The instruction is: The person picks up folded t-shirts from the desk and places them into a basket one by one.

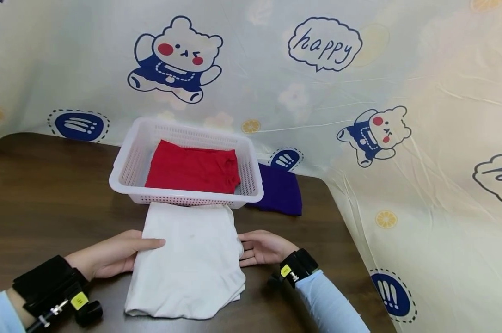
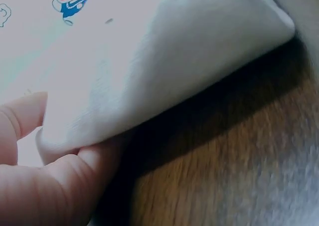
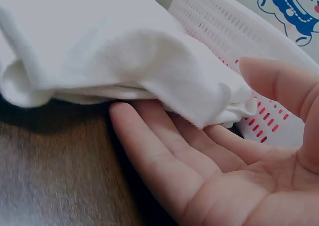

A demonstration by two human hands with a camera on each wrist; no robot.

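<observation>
A folded white cloth (image 1: 188,263) lies in front of the basket, its far edge right at the basket's near wall. My left hand (image 1: 118,254) grips its left edge, thumb on top and fingers underneath. In the left wrist view the cloth (image 2: 144,61) is lifted along that side, with a dark gap over the wood. At the opposite edge is my right hand (image 1: 265,248), palm up and thumb apart from the fabric. Its nearly straight fingers (image 3: 154,131) reach under the layered edge, their tips partly hidden by the cloth.
The white perforated basket (image 1: 122,173) stands at the back of the brown wooden table (image 1: 47,194), holding a folded red cloth (image 1: 188,166). Beside it on the right lies a folded dark purple cloth (image 1: 280,189). A printed sheet (image 1: 255,60) hangs behind the table and down its right side.
</observation>
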